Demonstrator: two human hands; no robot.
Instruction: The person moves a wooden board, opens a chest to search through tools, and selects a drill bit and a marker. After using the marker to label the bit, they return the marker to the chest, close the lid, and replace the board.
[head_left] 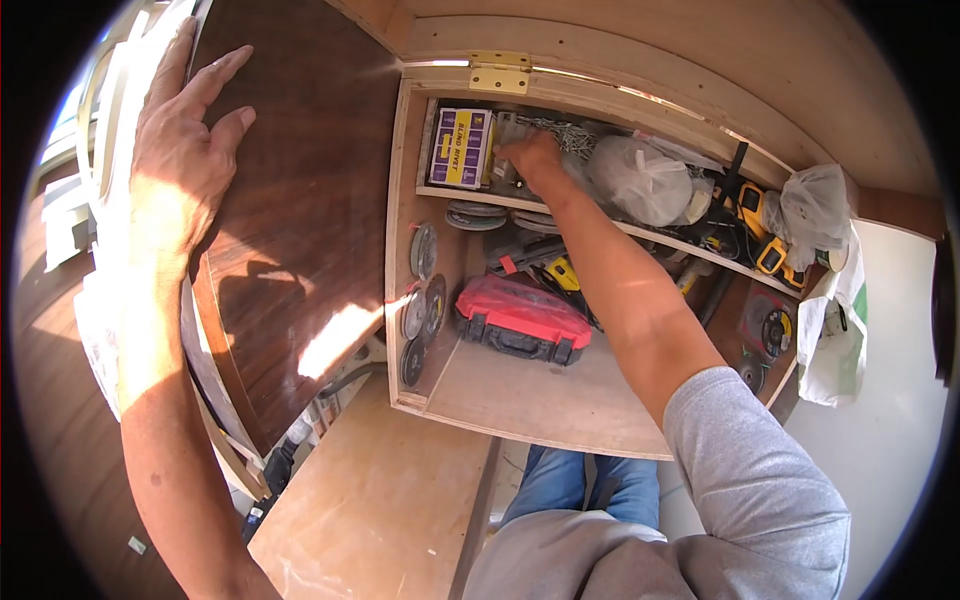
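Note:
My left hand (185, 150) lies with fingers spread against the top edge of a dark brown wooden panel (300, 170), holding nothing I can see. On the upper shelf of a wooden cabinet, my right hand (533, 160) reaches in with curled fingers, beside a clear plastic container (508, 130). What its fingertips pinch is hidden. Just left of it stands a purple and yellow box (462, 148) marked "BLIND RIVET". Behind the hand lies a pile of loose metal nails or rivets (568, 137). A tied clear plastic bag (640, 178) sits to its right.
Below the shelf (640, 232) lies a red and black tool case (525, 320). Grinding discs (423, 250) hang on the cabinet's left wall. Yellow and black power tools (765, 230) stand at the right, near a white sack (835, 320). A brass hinge (500, 73) is at the top.

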